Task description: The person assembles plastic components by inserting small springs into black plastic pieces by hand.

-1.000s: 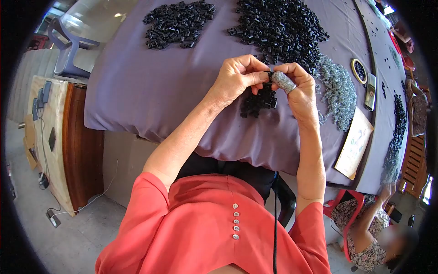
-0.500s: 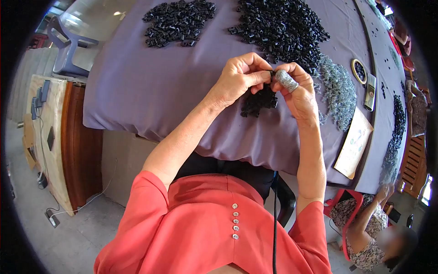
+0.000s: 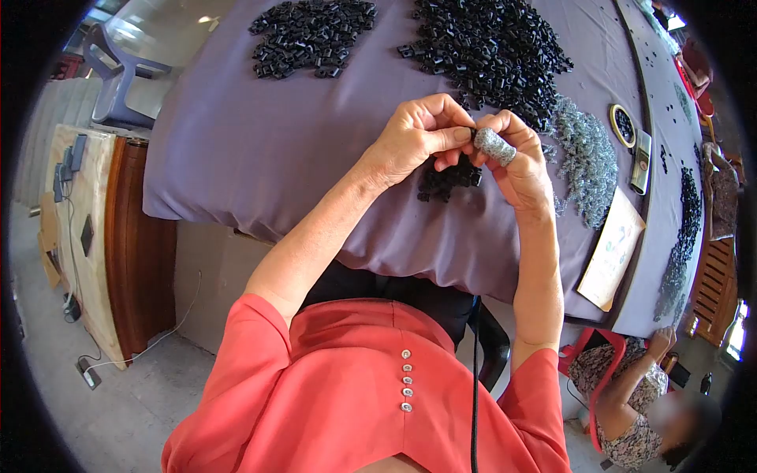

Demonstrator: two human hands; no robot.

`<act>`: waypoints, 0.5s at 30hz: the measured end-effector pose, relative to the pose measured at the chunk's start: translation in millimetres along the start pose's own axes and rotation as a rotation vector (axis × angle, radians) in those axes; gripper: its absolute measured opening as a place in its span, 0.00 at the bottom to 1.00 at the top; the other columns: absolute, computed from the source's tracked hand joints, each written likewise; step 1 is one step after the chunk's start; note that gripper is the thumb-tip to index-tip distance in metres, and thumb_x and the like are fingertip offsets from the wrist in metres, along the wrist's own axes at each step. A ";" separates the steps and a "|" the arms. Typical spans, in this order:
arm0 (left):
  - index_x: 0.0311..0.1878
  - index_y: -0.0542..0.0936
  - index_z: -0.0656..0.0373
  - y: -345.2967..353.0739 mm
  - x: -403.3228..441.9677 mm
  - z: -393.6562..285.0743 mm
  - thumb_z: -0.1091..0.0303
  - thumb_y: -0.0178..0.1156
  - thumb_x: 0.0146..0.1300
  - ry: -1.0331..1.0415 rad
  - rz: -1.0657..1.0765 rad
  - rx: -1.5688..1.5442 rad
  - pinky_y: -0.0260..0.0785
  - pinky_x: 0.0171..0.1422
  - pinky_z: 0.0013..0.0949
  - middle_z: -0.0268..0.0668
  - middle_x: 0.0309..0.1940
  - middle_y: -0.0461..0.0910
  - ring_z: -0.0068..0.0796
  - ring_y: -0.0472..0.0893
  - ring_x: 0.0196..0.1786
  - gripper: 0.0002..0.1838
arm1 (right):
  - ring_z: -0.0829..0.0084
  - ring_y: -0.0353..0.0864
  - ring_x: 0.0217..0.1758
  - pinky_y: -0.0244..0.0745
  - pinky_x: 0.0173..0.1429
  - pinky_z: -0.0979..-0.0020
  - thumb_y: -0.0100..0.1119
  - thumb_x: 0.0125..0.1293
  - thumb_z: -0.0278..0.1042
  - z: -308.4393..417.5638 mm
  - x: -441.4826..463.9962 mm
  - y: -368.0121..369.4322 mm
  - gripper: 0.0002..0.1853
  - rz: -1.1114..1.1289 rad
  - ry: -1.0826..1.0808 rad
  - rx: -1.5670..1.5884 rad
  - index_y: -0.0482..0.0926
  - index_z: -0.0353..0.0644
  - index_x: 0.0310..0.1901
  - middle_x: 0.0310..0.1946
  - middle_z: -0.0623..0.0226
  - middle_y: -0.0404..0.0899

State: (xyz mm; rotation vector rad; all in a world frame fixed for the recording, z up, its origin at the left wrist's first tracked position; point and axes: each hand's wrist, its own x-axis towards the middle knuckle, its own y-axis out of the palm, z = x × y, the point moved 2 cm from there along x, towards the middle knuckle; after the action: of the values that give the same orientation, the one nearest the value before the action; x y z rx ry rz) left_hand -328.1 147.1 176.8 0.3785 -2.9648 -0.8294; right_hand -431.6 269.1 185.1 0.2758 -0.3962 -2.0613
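Left hand (image 3: 416, 142) pinches black part (image 3: 473, 135). Right hand (image 3: 523, 164), thumb in grey wrap (image 3: 496, 147), fingertips pressed together beside it, hold hidden. Small pile (image 3: 449, 181) near, big pile (image 3: 493, 55) far.

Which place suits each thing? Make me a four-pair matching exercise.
1. Grey speckled fabric-like tube
2. Small black plastic-looking piece
3. Rectangular cream papery sheet
4. Blue-grey plastic chair

A. Left of the purple-grey cloth-covered table
B. Around the thumb of the right hand
C. Flat on the table
D. Between the fingertips of left hand and right hand

Pairs: 1-B; 2-D; 3-C; 4-A
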 end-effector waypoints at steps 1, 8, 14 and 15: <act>0.38 0.76 0.61 -0.2 -0.1 0.0 0.75 0.58 0.62 -0.006 0.010 0.004 0.63 0.22 0.17 0.33 0.25 0.78 0.15 0.73 0.22 0.03 | 0.77 0.76 0.28 0.71 0.33 0.78 0.55 0.56 0.19 -0.8 -0.2 -1.9 0.04 0.007 0.039 0.050 0.75 0.37 0.34 0.28 0.64 0.77; 0.38 0.76 0.59 -2.6 -2.8 -1.1 0.72 0.57 0.63 -0.033 0.035 0.018 0.61 0.22 0.15 0.32 0.24 0.77 0.13 0.72 0.22 0.03 | 0.76 0.76 0.25 0.71 0.32 0.77 0.50 0.53 0.15 -5.2 -0.1 -2.7 0.09 0.040 0.106 0.165 0.75 0.37 0.34 0.28 0.63 0.77; 0.38 0.76 0.60 -1.5 -4.8 -0.9 0.71 0.57 0.64 -0.042 0.076 0.009 0.61 0.22 0.15 0.32 0.24 0.77 0.13 0.72 0.22 0.04 | 0.77 0.74 0.25 0.69 0.31 0.78 0.58 0.54 0.19 1.3 -1.0 -0.8 0.03 0.076 0.066 0.049 0.75 0.36 0.30 0.27 0.66 0.75; 0.38 0.76 0.60 -1.6 -4.9 -1.1 0.71 0.57 0.64 -0.038 0.078 0.013 0.61 0.22 0.15 0.32 0.24 0.77 0.13 0.72 0.22 0.04 | 0.77 0.74 0.25 0.69 0.30 0.78 0.59 0.54 0.19 1.6 -1.3 0.6 0.03 0.066 0.072 0.048 0.75 0.36 0.30 0.27 0.66 0.75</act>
State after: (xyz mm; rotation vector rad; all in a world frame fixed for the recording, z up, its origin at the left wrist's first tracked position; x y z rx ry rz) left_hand -322.9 146.4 177.1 0.2494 -2.9990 -0.8184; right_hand -431.0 270.2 186.8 0.3599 -0.4055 -1.9738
